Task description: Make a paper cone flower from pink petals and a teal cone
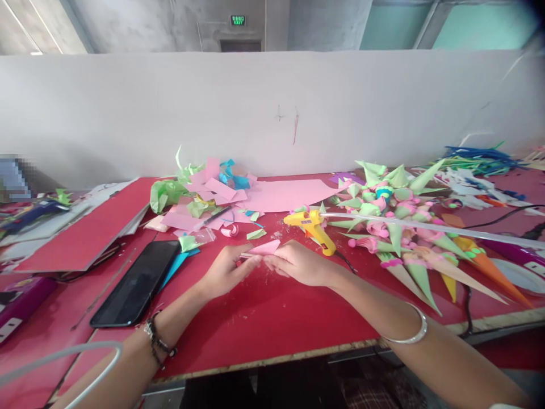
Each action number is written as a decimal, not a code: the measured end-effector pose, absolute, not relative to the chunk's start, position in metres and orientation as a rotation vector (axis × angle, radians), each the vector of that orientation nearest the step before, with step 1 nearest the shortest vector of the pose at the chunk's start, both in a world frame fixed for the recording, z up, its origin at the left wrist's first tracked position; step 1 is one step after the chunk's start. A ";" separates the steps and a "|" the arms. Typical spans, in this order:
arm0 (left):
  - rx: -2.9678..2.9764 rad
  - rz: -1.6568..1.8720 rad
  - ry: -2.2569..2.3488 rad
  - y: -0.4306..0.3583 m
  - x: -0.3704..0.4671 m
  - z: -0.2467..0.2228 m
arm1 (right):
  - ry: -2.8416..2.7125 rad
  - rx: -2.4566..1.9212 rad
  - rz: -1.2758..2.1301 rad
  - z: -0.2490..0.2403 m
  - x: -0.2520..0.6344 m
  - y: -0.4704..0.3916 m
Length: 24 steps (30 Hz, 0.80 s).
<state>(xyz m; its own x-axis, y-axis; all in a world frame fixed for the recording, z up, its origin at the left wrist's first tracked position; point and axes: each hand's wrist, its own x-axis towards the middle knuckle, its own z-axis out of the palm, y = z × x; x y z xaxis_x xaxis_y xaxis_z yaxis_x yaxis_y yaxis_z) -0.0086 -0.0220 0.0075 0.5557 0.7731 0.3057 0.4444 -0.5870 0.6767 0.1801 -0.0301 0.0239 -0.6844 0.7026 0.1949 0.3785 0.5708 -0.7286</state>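
Between my two hands is a small folded piece of pink paper (264, 248), held above the red table (238, 318). My left hand (227, 271) pinches its left end, with thumb and fingers closed. At its right end, the fingers of my right hand (300, 263) are closed on the same paper. A yellow glue gun (314, 228) lies just beyond my right hand, a long clear glue stick (409, 222) running from its back. Paper scraps (256, 233) lie just beyond the hands.
A black phone (137, 284) lies left of my left hand. Pink sheets (285, 195) and green crumpled paper (167, 195) are at the back. Many paper cones (419, 278) are piled on the right. A red board (89, 227) and purple box (25, 304) are far left.
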 end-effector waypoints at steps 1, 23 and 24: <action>2.269 0.804 0.969 -0.021 -0.009 0.007 | -2.358 -0.876 0.897 0.023 0.181 -0.030; 2.058 0.760 1.024 -0.022 -0.008 0.003 | -2.494 -0.914 0.532 0.017 0.177 -0.030; 2.024 0.769 1.056 -0.022 -0.007 0.003 | -2.509 -0.953 0.408 0.015 0.176 -0.030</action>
<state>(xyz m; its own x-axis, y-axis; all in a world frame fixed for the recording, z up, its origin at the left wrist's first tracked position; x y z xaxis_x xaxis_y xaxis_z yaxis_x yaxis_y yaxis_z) -0.0069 -0.0222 0.0033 0.4874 0.8556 0.1745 0.4287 -0.4086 0.8058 0.1761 -0.0299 0.0146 -0.6749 0.6821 0.2815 0.5579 0.7213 -0.4104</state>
